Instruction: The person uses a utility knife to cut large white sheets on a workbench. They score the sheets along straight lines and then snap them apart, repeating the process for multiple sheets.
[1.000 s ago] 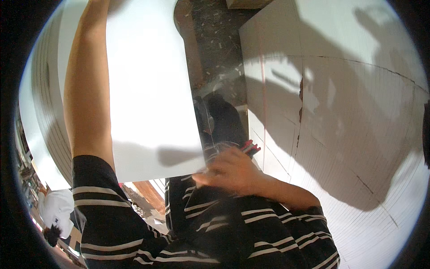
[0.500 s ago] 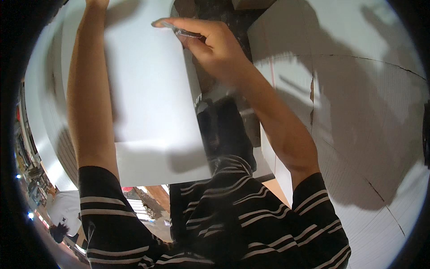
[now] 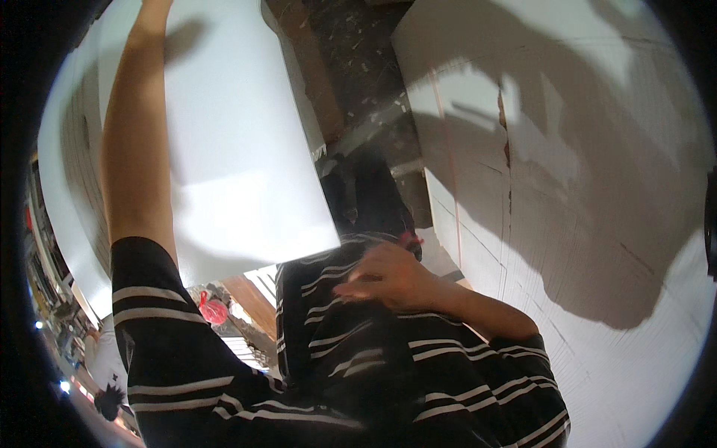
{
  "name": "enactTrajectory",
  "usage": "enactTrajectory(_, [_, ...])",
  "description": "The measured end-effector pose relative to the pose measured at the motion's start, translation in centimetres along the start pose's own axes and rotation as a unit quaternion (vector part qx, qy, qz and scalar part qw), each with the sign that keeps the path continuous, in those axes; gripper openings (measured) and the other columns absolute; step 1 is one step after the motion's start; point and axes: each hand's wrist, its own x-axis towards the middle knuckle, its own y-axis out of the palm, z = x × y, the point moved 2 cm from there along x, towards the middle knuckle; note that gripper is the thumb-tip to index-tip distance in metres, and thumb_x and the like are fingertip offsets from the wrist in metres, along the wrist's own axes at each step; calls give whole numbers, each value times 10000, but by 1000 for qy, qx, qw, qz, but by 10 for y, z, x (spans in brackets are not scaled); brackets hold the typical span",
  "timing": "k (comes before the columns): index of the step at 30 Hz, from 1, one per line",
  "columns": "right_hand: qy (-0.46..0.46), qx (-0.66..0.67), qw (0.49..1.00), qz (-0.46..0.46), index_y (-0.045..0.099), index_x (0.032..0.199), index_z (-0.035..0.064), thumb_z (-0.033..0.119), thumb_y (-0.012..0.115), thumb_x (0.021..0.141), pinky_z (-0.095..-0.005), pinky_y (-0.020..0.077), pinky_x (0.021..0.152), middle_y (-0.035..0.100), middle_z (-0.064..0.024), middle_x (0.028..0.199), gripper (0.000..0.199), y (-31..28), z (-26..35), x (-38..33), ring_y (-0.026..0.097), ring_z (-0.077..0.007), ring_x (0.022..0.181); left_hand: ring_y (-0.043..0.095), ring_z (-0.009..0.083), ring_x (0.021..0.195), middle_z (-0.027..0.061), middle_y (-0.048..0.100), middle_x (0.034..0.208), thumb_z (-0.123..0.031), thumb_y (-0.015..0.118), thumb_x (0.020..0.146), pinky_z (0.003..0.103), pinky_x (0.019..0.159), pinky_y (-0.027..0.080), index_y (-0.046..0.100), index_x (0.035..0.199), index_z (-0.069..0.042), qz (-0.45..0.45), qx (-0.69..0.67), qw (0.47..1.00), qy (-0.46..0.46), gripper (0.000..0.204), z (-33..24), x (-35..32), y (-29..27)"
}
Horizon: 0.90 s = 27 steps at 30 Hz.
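Note:
A large smooth white sheet (image 3: 239, 142), with a straight right side and a rounded notch near its top, lies before me on the left. My left arm stretches along it to the far edge of the view. Only the wrist end of my left hand (image 3: 154, 7) shows there; its fingers are cut off. My right hand (image 3: 392, 278) is in front of my striped shirt, off the sheet's near corner. It is blurred, with the fingers curled in; whatever they hold cannot be made out. A small red thing (image 3: 409, 240) shows just beyond its knuckles.
To the right stands a big white block (image 3: 553, 172) with cracks, fine lines and a broad shadow. Between sheet and block is a dark, littered floor (image 3: 358, 67). A red bag-like thing (image 3: 213, 309) lies below the sheet's near edge. At far left, a person (image 3: 108, 366) is partly visible.
My right hand has left the sheet's right edge, where it held a small shiny tool, and come back to my waist. The view has shifted slightly; my left arm stays stretched out.

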Motion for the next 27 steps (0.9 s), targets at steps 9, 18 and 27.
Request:
enactTrajectory(9, [463, 286, 809, -221, 593, 1415, 64, 85, 533, 1064, -326, 551, 788, 725, -123, 1004, 357, 5, -58, -82, 676, -196, 847, 230, 347, 1574, 158, 307, 1680, -576, 516, 1025, 616, 1261, 120, 393, 1595, -208, 141, 207, 948, 197, 690, -78, -209, -3])
enactTrajectory(18, [296, 360, 854, -231, 688, 1206, 8, 330, 657, 1035, -259, 468, 653, 695, -38, 922, 366, -47, -51, 85, 589, -103, 709, 274, 424, 1543, 224, 364, 1634, -388, 756, 895, 604, 1256, 173, 527, 1506, -108, 248, 15, 937, 244, 709, -111, -431, -143])
enactTrajectory(27, [173, 412, 867, -220, 674, 892, 2, 145, 764, 961, -265, 445, 532, 641, -15, 734, 183, -61, 23, 157, 560, -92, 596, 633, 396, 1243, 174, 632, 1396, -111, 685, 788, 461, 1022, 554, 704, 1303, -104, -119, 244, 935, 226, 516, -78, -412, -159])
